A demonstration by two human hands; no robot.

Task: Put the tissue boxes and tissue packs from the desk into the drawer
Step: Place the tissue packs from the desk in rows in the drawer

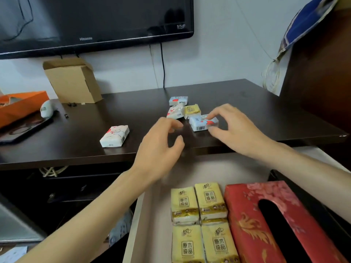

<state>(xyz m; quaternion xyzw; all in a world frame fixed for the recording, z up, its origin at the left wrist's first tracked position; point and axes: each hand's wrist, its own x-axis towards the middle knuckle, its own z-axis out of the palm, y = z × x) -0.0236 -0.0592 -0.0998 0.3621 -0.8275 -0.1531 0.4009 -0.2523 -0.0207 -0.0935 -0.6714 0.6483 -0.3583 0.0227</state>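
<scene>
On the dark desk (247,103) lie several small tissue packs: a white one with red print (115,136) at the left, a white-blue one (178,100) at the back, a white-red one (175,111), a yellow one (191,111) and a white-blue one with a barcode (201,123). My right hand (233,128) has its fingertips on both sides of the barcode pack, which rests on the desk. My left hand (161,147) hovers open over the desk's front edge, holding nothing. The open drawer (152,215) below holds several yellow tissue packs (199,205) and a red tissue box (275,221).
A black TV (95,21) hangs on the wall above the desk. A cardboard box (73,80) stands at the back left, with an orange box (20,105), a small white object (46,109) and a dark tablet (26,130) further left. A dark cabinet (322,73) rises at the right.
</scene>
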